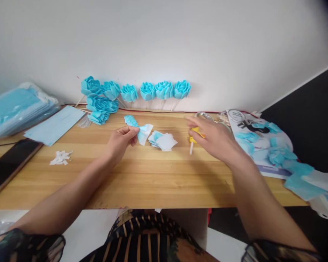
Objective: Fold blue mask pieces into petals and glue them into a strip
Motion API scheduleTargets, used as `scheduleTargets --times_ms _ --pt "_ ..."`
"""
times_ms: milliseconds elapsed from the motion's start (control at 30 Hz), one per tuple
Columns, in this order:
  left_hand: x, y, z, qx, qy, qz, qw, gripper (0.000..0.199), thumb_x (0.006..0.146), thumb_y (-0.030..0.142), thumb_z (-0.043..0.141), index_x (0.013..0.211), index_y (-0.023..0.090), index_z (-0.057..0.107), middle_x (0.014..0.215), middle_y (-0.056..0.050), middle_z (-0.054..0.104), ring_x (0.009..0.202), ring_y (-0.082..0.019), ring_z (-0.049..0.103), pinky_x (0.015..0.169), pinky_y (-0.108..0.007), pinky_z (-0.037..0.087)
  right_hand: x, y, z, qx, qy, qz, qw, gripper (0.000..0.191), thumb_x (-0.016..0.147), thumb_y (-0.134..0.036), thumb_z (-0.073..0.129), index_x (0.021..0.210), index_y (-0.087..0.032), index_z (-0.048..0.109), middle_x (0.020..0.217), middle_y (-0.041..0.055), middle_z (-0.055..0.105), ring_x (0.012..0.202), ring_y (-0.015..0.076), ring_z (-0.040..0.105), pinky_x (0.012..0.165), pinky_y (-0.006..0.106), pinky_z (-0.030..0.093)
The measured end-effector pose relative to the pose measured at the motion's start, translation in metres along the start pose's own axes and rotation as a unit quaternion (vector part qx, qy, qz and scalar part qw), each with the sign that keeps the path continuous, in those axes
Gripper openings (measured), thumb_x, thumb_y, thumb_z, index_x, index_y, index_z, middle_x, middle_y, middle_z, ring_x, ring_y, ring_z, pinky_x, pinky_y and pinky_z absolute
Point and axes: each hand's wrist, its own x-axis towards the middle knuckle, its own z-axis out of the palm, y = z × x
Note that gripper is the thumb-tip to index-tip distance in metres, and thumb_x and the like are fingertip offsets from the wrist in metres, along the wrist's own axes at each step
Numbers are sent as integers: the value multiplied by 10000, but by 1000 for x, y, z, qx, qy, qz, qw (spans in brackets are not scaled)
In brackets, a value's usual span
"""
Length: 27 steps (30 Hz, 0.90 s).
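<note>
My left hand (125, 140) pinches a petal (145, 133) between thumb and fingers, blue on one side and whitish on the other. Just beyond those fingers lies a ruffled blue strip or row of petals (131, 120). A small pile of loose blue and white petals (164, 141) rests to the right of the held one. Over a small yellow tool with a white stick (191, 140), possibly a glue gun, reaches my right hand (211, 136). Its fingers are apart and slightly blurred, and it partly covers the tool.
Several blue flowers on sticks (147, 91) lean against the wall, with more heaped at left. A phone (12, 163), white scraps (61, 158), a flat blue sheet (54, 124) and a plastic-wrapped blue stack (19, 109) occupy the left. Printed paper with blue pieces (273, 169) covers the right end.
</note>
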Motion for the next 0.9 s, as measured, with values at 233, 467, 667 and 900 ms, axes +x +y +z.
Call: scheduleTargets --times_ms 233,467,667,900 --pt "2 1 2 -93 -12 -50 994 318 748 346 810 620 129 615 560 7 566 511 -77 494 493 -208 366 -40 74 18 -121 -97 12 988 597 780 -77 609 1360 -220 593 1299 194 665 1230 426 602 1031 623 485" --pt "6 -1 0 -160 -27 -109 981 361 758 345 816 594 134 573 568 12 555 476 -72 502 460 -203 358 -32 79 34 -206 -78 36 975 565 797 -109 495 1360 -93 546 1233 216 692 1151 388 653 971 560 526" --pt "6 -2 -1 -196 -41 -133 971 333 769 317 816 627 129 581 585 10 559 502 -71 519 464 -181 367 -8 37 18 168 27 169 971 525 888 -390 577 1392 -244 543 966 87 719 812 266 696 723 426 574" --pt "4 -3 1 -198 -44 -149 968 341 721 345 855 654 137 593 572 12 582 480 -74 528 430 -173 364 8 -25 37 525 -19 127 841 597 859 -552 655 1355 -225 587 729 34 663 666 220 641 561 352 514"
